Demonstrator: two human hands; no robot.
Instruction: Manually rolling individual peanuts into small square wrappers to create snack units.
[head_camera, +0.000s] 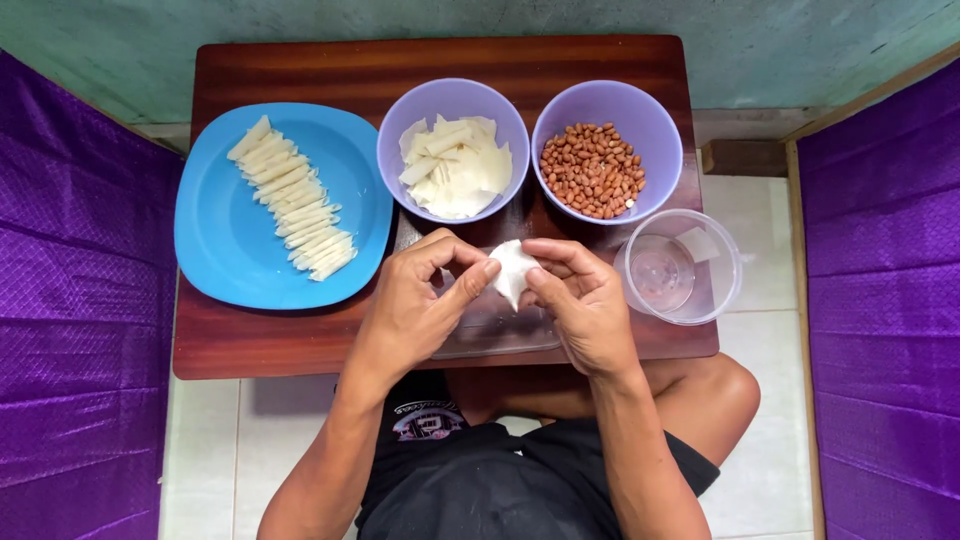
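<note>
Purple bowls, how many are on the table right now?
2. One purple bowl holds white wrapper pieces, at the middle of the table's far side; the other purple bowl holds peanuts, just to its right. None looks hidden.

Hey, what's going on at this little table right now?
A person seated at a small wooden table holds a white wrapper piece between both hands, left hand and right hand, pinching it over a clear tray. A blue plate on the left carries a row of finished white rolls. Behind the hands stand a purple bowl of wrapper sheets and a purple bowl of peanuts; a clear container sits to the right.
</note>
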